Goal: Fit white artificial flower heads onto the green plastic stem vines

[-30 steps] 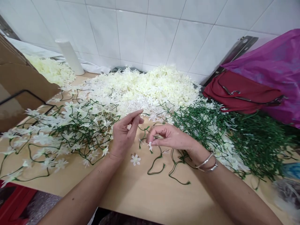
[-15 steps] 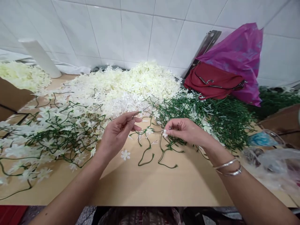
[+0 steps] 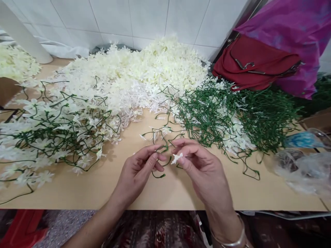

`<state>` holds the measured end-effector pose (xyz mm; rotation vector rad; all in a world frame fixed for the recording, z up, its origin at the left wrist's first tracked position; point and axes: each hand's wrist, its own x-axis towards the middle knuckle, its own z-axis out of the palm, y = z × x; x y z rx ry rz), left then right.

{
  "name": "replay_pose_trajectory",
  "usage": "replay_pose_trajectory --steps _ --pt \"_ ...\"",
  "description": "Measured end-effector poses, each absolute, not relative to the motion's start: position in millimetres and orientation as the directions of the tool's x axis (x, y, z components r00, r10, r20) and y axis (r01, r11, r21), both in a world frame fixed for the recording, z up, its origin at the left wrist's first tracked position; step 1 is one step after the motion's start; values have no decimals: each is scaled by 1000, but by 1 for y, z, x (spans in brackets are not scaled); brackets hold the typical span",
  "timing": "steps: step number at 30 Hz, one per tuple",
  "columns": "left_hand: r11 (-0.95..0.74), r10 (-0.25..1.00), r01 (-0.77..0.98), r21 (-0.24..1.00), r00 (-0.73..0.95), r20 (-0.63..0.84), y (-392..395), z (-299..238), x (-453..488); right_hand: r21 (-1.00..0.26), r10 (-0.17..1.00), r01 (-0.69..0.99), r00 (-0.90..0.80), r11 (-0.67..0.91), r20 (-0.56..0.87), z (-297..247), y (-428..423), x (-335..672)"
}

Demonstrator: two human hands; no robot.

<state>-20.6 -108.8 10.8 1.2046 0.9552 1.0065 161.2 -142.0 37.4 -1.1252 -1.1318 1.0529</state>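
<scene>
Above the front of the table, my left hand (image 3: 141,168) pinches a thin green artificial stem (image 3: 163,148) between thumb and fingers. My right hand (image 3: 203,167) is close beside it, thumb and forefinger closed on a small white artificial flower (image 3: 177,158). The flower is seen side-on, a short gap from the stem's tip. Behind the fingers, a few loose green stems (image 3: 168,120) and white stamens (image 3: 161,118) lie on the table (image 3: 170,196).
Cream-white petals (image 3: 155,65) are heaped against the tiled wall. Finished-looking stemmed flowers (image 3: 64,127) spread at left. Tangled green stems (image 3: 207,117) lie at right, before a red handbag (image 3: 253,65) and purple plastic bag (image 3: 297,38). Clear plastic bags (image 3: 307,168) sit far right.
My hands have come closer together, the right one bringing the white flower nearer my body and the left hand's stem. The head view has tilted down. A loose flower is now mostly hidden.
</scene>
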Motion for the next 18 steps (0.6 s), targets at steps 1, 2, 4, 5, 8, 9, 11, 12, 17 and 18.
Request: replay_pose_trajectory --steps 1,2,4,5,8,9,11,12,17,18 --pt "61 959 -83 995 283 -35 -110 10 -21 -988 985 -113 150 103 86 30 -142 157" --pt "45 957 -68 997 288 -24 -110 10 -21 -984 986 -161 158 81 55 24 -141 154" --pt "13 955 -43 999 296 0 -112 9 -21 -975 987 -214 161 61 26 17 -140 148" --pt "-3 954 -34 999 298 13 -112 10 -20 -973 988 -223 155 57 22 16 -140 146" --pt "-16 964 -4 1000 264 16 -114 10 -21 -974 988 -220 151 49 16 15 -141 140" --pt "-8 969 1 1000 245 7 -114 10 -22 -974 988 -223 152 40 6 14 -141 138" --pt "20 976 -7 1000 215 -18 -114 9 -24 -968 988 -250 152 15 -24 11 -141 135" --pt "32 977 -22 999 210 -27 -113 8 -25 -961 988 -275 149 0 -42 9 -140 134" --pt "75 973 -93 993 224 -53 -111 5 -26 -900 982 -430 133 -67 -137 -1 -138 135" --pt "78 973 -99 992 226 -54 -111 5 -26 -895 982 -440 125 -75 -144 -1 -137 136"
